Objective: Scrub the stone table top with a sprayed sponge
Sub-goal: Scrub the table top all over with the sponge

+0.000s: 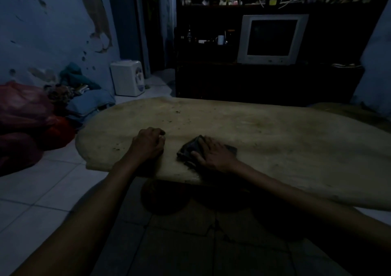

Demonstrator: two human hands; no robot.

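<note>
Two hands | right hand (213, 155) flat on dark sponge (190, 148) | left hand (148, 143) seemingly curled, empty | oval stone top (275, 131)

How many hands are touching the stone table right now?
2. The left hand rests with curled fingers near the table top's near-left edge; the right hand presses flat on the dark sponge just to its right.
</note>
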